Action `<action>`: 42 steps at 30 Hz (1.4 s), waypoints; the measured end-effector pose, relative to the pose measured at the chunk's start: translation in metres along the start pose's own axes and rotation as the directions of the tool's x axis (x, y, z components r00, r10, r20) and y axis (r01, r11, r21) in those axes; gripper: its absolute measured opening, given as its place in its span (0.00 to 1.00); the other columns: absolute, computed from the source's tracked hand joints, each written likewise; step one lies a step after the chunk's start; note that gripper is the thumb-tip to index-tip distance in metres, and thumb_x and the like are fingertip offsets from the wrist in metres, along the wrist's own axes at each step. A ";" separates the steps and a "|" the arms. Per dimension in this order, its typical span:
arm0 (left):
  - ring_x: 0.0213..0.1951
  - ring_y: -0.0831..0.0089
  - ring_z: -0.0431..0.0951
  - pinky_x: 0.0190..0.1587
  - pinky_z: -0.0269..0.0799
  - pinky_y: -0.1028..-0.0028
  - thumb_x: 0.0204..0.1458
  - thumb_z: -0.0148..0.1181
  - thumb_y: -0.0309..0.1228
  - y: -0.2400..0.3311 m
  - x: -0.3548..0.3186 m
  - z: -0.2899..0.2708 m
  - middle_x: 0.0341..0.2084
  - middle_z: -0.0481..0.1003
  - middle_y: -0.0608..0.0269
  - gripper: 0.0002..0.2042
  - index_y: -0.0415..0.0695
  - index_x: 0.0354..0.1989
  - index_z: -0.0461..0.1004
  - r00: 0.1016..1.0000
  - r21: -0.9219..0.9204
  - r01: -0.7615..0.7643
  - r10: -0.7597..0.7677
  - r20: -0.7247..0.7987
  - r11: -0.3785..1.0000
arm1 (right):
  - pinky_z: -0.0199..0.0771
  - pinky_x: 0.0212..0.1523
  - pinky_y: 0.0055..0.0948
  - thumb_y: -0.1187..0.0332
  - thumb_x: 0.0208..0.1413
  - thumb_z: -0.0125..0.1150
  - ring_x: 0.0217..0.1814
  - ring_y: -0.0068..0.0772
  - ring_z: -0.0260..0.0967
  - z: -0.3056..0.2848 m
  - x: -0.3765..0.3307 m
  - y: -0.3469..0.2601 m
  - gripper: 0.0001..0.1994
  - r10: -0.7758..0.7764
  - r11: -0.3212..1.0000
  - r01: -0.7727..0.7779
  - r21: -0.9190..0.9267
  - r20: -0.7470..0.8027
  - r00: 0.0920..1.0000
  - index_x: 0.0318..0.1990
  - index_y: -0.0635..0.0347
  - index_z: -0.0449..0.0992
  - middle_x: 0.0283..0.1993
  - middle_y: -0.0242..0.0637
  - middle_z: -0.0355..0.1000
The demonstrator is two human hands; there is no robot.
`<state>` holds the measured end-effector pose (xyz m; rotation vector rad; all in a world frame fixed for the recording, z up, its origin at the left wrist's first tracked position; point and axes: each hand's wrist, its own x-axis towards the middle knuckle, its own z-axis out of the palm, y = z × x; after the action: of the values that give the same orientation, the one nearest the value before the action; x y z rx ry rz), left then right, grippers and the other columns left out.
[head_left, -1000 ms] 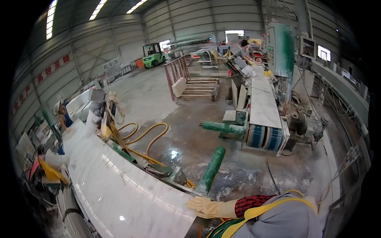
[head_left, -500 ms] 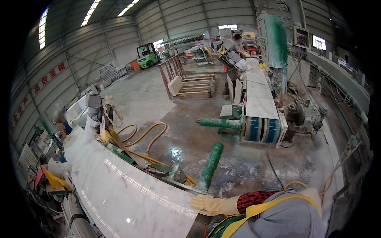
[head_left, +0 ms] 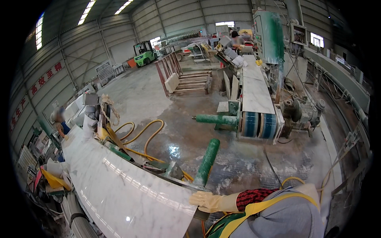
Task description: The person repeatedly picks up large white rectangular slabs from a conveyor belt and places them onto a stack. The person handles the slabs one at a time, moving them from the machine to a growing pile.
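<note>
While your right grip (head_left: 207, 201) rests flat, fingers outstretched, on the near end of the white slab (head_left: 131, 194), the slab's long axis runs leftward, away from you; your left hand's out of view!

The right hand (head_left: 204, 200) hides its own palm, so whether it grips or merely presses the edge of the marble slab (head_left: 131, 186) cannot be told; the left hand is out of view. Left of the hand, the lower edge crops the slab and a bundle of rods (head_left: 75, 216); right of it, the grey garment (head_left: 285, 216) is cut off too. Far left of the hand, a co-worker (head_left: 59, 123) has a blurred head. Far beyond the hand, slightly right, another person (head_left: 237, 40) is partly hidden, perhaps by machine parts, and too small to read.
</note>
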<state>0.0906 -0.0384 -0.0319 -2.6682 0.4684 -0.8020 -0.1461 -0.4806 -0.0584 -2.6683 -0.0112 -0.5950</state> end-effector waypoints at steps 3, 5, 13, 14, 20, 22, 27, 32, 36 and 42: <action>0.63 0.41 0.68 0.68 0.56 0.38 0.62 0.49 0.32 -0.001 -0.003 0.002 0.60 0.72 0.43 0.20 0.39 0.60 0.73 1.000 -0.005 -0.009 0.010 0.029 1.000 | 0.52 0.76 0.49 0.65 0.60 0.57 0.75 0.53 0.55 -0.004 -0.003 -0.004 0.24 0.014 0.999 -0.013 -0.038 0.022 1.000 0.64 0.58 0.69 0.71 0.48 0.62; 0.62 0.42 0.69 0.68 0.56 0.39 0.62 0.49 0.32 0.004 -0.001 -0.002 0.60 0.71 0.44 0.20 0.40 0.60 0.74 0.999 -0.010 -0.004 0.004 0.040 1.000 | 0.52 0.76 0.49 0.65 0.60 0.57 0.74 0.54 0.56 0.000 -0.008 0.001 0.24 0.021 0.998 -0.020 -0.052 0.013 1.000 0.64 0.58 0.69 0.71 0.48 0.63; 0.59 0.47 0.70 0.63 0.61 0.49 0.63 0.49 0.37 0.002 0.001 0.031 0.59 0.72 0.48 0.20 0.42 0.59 0.73 0.982 -0.038 0.114 -0.119 -0.145 0.993 | 0.64 0.69 0.43 0.61 0.60 0.59 0.64 0.50 0.69 -0.076 0.012 -0.048 0.22 0.202 0.964 -0.241 0.113 0.279 0.939 0.59 0.61 0.75 0.60 0.48 0.74; 0.58 0.48 0.70 0.62 0.63 0.53 0.63 0.49 0.38 0.002 -0.011 0.044 0.58 0.73 0.48 0.20 0.42 0.59 0.72 0.956 -0.072 0.178 -0.190 -0.225 0.981 | 0.67 0.67 0.40 0.60 0.61 0.59 0.62 0.46 0.71 -0.088 0.016 -0.061 0.21 0.307 0.919 -0.376 0.118 0.383 0.871 0.58 0.60 0.77 0.59 0.46 0.75; 0.57 0.49 0.71 0.60 0.64 0.51 0.56 0.55 0.38 -0.010 -0.003 0.033 0.54 0.74 0.49 0.20 0.44 0.55 0.73 0.898 -0.264 0.428 -0.374 0.231 0.864 | 0.77 0.60 0.39 0.51 0.69 0.56 0.57 0.42 0.77 -0.021 0.021 -0.073 0.27 0.326 0.150 -0.877 0.456 0.815 0.479 0.59 0.70 0.73 0.57 0.50 0.77; 0.61 0.48 0.68 0.64 0.60 0.50 0.58 0.54 0.39 0.012 0.015 0.012 0.60 0.72 0.49 0.21 0.46 0.59 0.72 0.909 -0.261 0.395 -0.333 0.250 0.881 | 0.76 0.63 0.41 0.51 0.68 0.56 0.59 0.44 0.75 -0.012 0.026 -0.080 0.31 0.300 -0.203 -0.899 0.388 0.899 0.320 0.63 0.74 0.67 0.60 0.52 0.75; 0.61 0.52 0.68 0.64 0.59 0.51 0.58 0.56 0.39 -0.006 -0.023 -0.030 0.60 0.71 0.54 0.22 0.47 0.60 0.71 0.975 -0.430 0.219 -0.207 0.076 0.876 | 0.69 0.71 0.43 0.55 0.74 0.46 0.70 0.54 0.64 0.002 0.041 -0.106 0.31 0.257 -0.385 -0.830 0.403 0.911 0.323 0.66 0.81 0.58 0.68 0.65 0.62; 0.65 0.53 0.66 0.66 0.56 0.50 0.59 0.56 0.37 -0.030 -0.055 -0.046 0.64 0.69 0.56 0.22 0.51 0.63 0.70 0.974 -0.467 0.185 -0.098 0.205 0.864 | 0.69 0.70 0.46 0.52 0.69 0.55 0.70 0.57 0.64 0.021 0.033 -0.105 0.35 0.284 -0.299 -0.841 0.450 0.884 0.372 0.65 0.83 0.58 0.67 0.67 0.63; 0.68 0.48 0.63 0.69 0.55 0.50 0.61 0.54 0.35 -0.056 -0.044 -0.018 0.64 0.69 0.53 0.22 0.50 0.64 0.68 0.971 -0.602 0.173 -0.032 0.237 0.780 | 0.71 0.68 0.45 0.51 0.67 0.58 0.68 0.53 0.66 0.056 0.015 -0.081 0.36 0.360 -0.192 -0.883 0.428 0.868 0.342 0.64 0.83 0.61 0.65 0.65 0.65; 0.68 0.44 0.62 0.71 0.55 0.53 0.63 0.51 0.32 -0.055 -0.014 0.005 0.66 0.67 0.49 0.21 0.47 0.66 0.66 0.966 -0.544 0.201 -0.072 0.249 0.814 | 0.69 0.69 0.44 0.53 0.67 0.59 0.70 0.51 0.65 0.033 0.024 -0.101 0.34 0.330 -0.333 -0.822 0.462 0.874 0.357 0.63 0.82 0.62 0.66 0.63 0.64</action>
<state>0.0941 0.0174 -0.0215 -3.3318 0.5259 -0.4349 -0.1203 -0.3766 -0.0370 -0.9328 0.7109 0.3926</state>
